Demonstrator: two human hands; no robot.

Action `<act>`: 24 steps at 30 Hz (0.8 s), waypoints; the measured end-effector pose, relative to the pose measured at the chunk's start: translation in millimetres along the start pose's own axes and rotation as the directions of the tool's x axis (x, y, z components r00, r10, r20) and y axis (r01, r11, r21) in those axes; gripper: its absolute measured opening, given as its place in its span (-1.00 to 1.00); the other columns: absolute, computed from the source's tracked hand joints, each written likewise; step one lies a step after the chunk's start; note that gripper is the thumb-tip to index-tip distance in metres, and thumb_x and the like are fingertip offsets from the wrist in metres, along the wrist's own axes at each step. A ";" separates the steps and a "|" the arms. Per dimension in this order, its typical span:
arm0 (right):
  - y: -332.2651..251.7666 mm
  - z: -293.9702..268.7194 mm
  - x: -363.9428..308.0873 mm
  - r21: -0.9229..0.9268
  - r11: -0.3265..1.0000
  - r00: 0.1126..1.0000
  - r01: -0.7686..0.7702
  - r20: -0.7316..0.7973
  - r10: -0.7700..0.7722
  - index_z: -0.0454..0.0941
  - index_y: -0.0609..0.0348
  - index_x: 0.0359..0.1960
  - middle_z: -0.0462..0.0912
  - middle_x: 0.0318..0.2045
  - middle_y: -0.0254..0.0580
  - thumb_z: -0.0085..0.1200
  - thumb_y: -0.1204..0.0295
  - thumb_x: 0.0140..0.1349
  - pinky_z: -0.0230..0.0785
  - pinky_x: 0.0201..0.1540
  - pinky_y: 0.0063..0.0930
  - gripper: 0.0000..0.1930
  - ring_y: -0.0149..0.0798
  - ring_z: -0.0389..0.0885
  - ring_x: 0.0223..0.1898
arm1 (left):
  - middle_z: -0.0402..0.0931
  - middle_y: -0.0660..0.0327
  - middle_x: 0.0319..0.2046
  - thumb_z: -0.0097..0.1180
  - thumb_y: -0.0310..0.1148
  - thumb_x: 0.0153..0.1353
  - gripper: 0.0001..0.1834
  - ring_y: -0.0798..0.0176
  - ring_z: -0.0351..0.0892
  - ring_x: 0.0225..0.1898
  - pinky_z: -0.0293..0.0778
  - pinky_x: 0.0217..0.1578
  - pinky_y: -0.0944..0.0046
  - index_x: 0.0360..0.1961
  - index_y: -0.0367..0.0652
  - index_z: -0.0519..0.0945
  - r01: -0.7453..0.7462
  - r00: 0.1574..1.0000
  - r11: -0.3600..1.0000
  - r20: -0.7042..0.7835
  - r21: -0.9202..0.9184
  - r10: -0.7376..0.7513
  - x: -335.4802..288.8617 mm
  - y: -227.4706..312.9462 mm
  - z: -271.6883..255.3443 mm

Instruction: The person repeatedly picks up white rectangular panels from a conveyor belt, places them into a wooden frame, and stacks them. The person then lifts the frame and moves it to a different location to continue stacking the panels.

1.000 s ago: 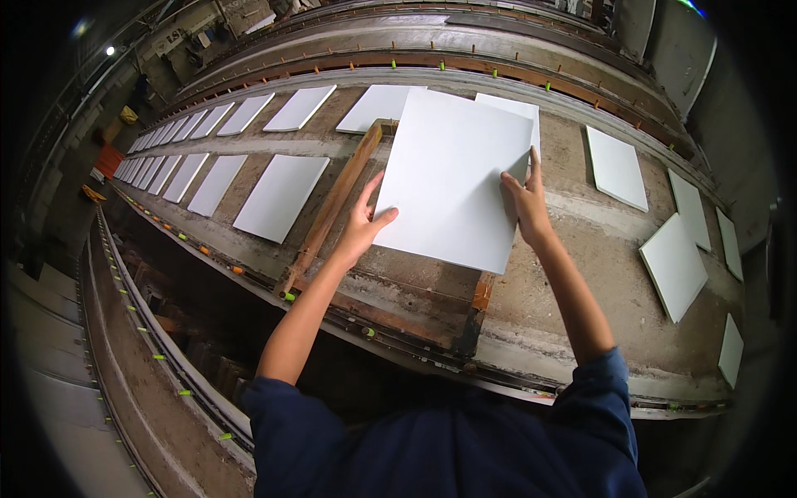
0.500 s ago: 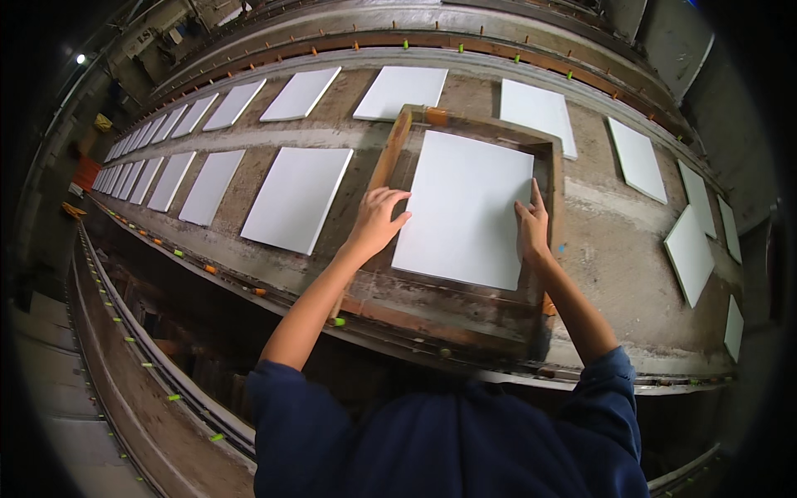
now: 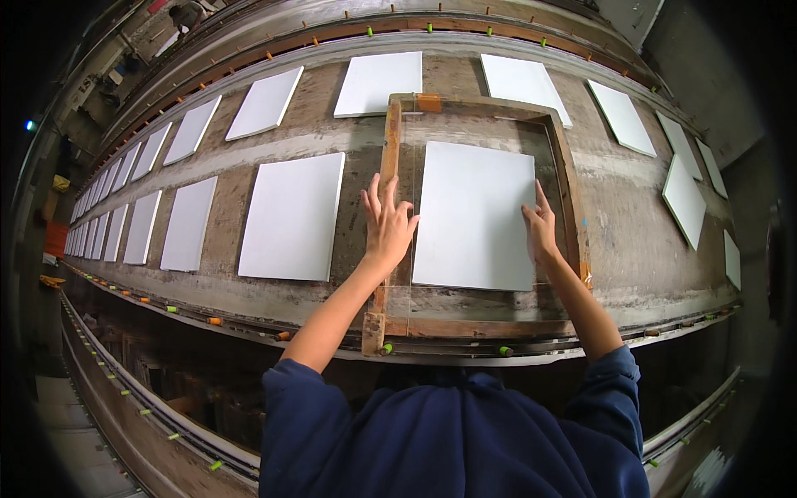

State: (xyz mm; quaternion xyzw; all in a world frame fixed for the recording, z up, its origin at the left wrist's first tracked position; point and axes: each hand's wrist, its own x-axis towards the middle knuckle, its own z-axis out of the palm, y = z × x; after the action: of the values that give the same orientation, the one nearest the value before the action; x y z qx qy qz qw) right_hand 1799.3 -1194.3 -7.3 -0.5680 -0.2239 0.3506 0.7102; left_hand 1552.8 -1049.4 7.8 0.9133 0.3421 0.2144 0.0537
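A white rectangular panel (image 3: 475, 216) lies within the outline of a worn wooden frame (image 3: 477, 327) on the long table in front of me. My left hand (image 3: 387, 224) is at the panel's left side, over the frame's left bar. Its fingers are spread, and the thumb and forefinger tips are at or just beside the panel's edge. On the opposite side, my right hand (image 3: 541, 228) holds the panel's right edge, thumb at the face and forefinger stretched along the side. The undersides of both hands' fingers are hidden.
Two rows of similar white panels, such as one panel (image 3: 292, 217) to the left, run along the stained tabletop (image 3: 610, 207). Green and orange pegs (image 3: 505, 351) line the table's front rail. Another long table (image 3: 332, 29) stands beyond, and a peg-lined rail (image 3: 149, 390) curves at lower left.
The frame and panel now sit straighter in view, with the frame's lower bar along the table's front rail. My left hand's fingers have spread and point upward. My right hand stays at the panel's edge.
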 end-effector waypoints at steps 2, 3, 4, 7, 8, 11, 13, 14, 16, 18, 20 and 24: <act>2.6 -4.2 3.1 -0.035 0.999 1.000 -0.006 0.024 0.007 -0.08 0.12 0.33 0.48 -0.21 -0.11 -0.19 0.67 0.19 0.31 -0.18 -0.62 -0.35 -0.47 0.43 -0.27 | 0.07 0.01 0.20 0.28 -0.26 -0.05 -0.79 -0.09 -0.23 0.32 -0.31 0.26 -0.31 -0.49 -0.19 0.62 0.030 0.999 0.999 -0.032 -0.013 -0.030 1.1 3.1 -3.3; 1.4 -2.2 3.0 -0.055 0.998 0.999 -0.009 0.045 0.012 -0.08 0.13 0.33 0.49 -0.17 -0.07 -0.20 0.68 0.19 0.31 -0.15 -0.60 -0.35 -0.44 0.45 -0.23 | 0.08 0.01 0.20 0.30 -0.28 -0.07 -0.81 -0.10 -0.24 0.32 -0.32 0.26 -0.31 -0.55 -0.17 0.62 0.038 0.997 0.999 -0.060 -0.033 -0.040 1.1 2.3 -4.3; 1.6 0.1 0.8 -0.035 0.999 0.999 -0.012 0.035 0.013 -0.08 0.13 0.33 0.49 -0.17 -0.07 -0.20 0.68 0.19 0.31 -0.13 -0.59 -0.35 -0.44 0.45 -0.22 | 0.08 0.02 0.20 0.31 -0.29 -0.09 -0.82 -0.10 -0.24 0.32 -0.33 0.26 -0.31 -0.60 -0.16 0.62 0.048 0.995 0.998 -0.089 -0.052 -0.052 0.6 1.9 -5.1; -2.8 8.8 -3.4 -0.024 0.999 0.999 -0.022 0.027 0.023 -0.08 0.15 0.33 0.50 -0.18 -0.08 -0.20 0.68 0.18 0.31 -0.10 -0.57 -0.35 -0.42 0.46 -0.21 | 0.07 0.02 0.21 0.32 -0.29 -0.10 -0.83 -0.10 -0.24 0.32 -0.35 0.26 -0.33 -0.64 -0.13 0.63 0.052 0.997 0.997 -0.058 -0.052 -0.055 -0.7 3.6 -6.8; -5.2 9.6 -3.9 -0.056 0.998 0.999 -0.029 0.032 0.031 -0.08 0.15 0.33 0.50 -0.20 -0.09 -0.20 0.69 0.18 0.31 -0.10 -0.57 -0.35 -0.42 0.46 -0.22 | 0.07 0.03 0.22 0.32 -0.29 -0.10 -0.83 -0.10 -0.25 0.32 -0.36 0.25 -0.34 -0.64 -0.13 0.63 0.065 0.996 0.996 -0.049 -0.060 -0.068 -1.0 3.3 -6.7; 2.7 3.4 1.5 -0.041 0.999 0.999 -0.013 0.048 0.015 -0.05 0.13 0.33 0.52 -0.23 -0.10 -0.19 0.69 0.17 0.33 -0.12 -0.57 -0.35 -0.43 0.47 -0.24 | 0.09 0.08 0.22 0.32 -0.25 -0.12 -0.86 -0.08 -0.24 0.31 -0.27 0.23 -0.37 -0.62 -0.05 0.65 0.084 0.996 0.996 -0.024 -0.025 -0.085 -0.5 3.2 -7.4; 14.2 -5.0 9.2 -0.053 0.999 0.999 0.005 0.049 -0.003 -0.03 0.11 0.32 0.53 -0.21 -0.07 -0.17 0.67 0.16 0.33 -0.13 -0.56 -0.35 -0.41 0.48 -0.23 | 0.09 0.10 0.22 0.33 -0.25 -0.13 -0.86 -0.08 -0.24 0.31 -0.27 0.23 -0.37 -0.62 -0.04 0.65 0.089 0.996 0.995 -0.018 -0.046 -0.090 0.3 2.5 -6.1; 19.2 -9.4 13.0 -0.088 0.996 0.999 0.011 0.047 -0.007 -0.02 0.09 0.32 0.53 -0.19 -0.04 -0.15 0.65 0.16 0.33 -0.12 -0.55 -0.35 -0.39 0.48 -0.21 | 0.09 0.10 0.22 0.33 -0.24 -0.14 -0.85 -0.08 -0.24 0.31 -0.28 0.23 -0.37 -0.62 -0.04 0.65 0.091 0.996 0.994 -0.015 -0.059 -0.092 0.8 2.7 -5.4; 16.2 -11.0 14.9 -0.260 0.965 1.000 0.017 0.019 -0.012 0.00 0.08 0.32 0.54 -0.15 0.00 -0.11 0.60 0.15 0.33 -0.11 -0.52 -0.35 -0.35 0.49 -0.19 | 0.08 0.11 0.23 0.35 -0.27 -0.16 -0.86 -0.07 -0.25 0.32 -0.35 0.24 -0.36 -0.62 -0.04 0.66 0.125 0.992 0.987 0.027 -0.103 -0.123 1.4 4.0 -9.3; 10.1 -3.4 15.5 -0.507 0.862 1.000 0.012 -0.019 -0.025 0.02 0.07 0.31 0.54 -0.13 0.01 -0.06 0.53 0.13 0.32 -0.10 -0.51 -0.34 -0.31 0.50 -0.19 | 0.07 0.12 0.24 0.37 -0.28 -0.17 -0.87 -0.06 -0.25 0.33 -0.38 0.24 -0.36 -0.63 -0.04 0.66 0.152 0.988 0.981 0.050 -0.121 -0.147 0.6 2.5 -10.9; -0.1 9.6 12.0 -0.659 0.749 0.995 0.068 -0.007 -0.097 0.07 0.11 0.29 0.46 -0.03 0.12 -0.03 0.45 0.11 0.25 0.03 -0.36 -0.34 -0.11 0.44 -0.07 | 0.07 0.13 0.25 0.37 -0.27 -0.19 -0.86 -0.05 -0.25 0.33 -0.39 0.24 -0.36 -0.63 -0.03 0.66 0.168 0.985 0.979 0.054 -0.113 -0.162 -0.6 -0.9 -8.8; -0.3 7.4 21.0 -0.901 0.408 0.970 0.146 0.050 -0.238 0.10 0.12 0.27 0.42 -0.07 0.14 -0.01 0.42 0.10 0.15 0.11 -0.22 -0.35 0.02 0.33 -0.05 | 0.06 0.13 0.25 0.37 -0.28 -0.17 -0.87 -0.05 -0.24 0.33 -0.38 0.24 -0.36 -0.64 -0.04 0.66 0.165 0.985 0.980 0.065 -0.115 -0.158 2.5 4.0 -10.1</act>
State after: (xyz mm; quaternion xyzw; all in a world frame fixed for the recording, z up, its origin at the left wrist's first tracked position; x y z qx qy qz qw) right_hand 1807.8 -1173.7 -6.8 -0.8431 -0.4085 0.0690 0.3429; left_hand 1552.5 -1051.3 18.7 0.8832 0.4000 0.2039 0.1355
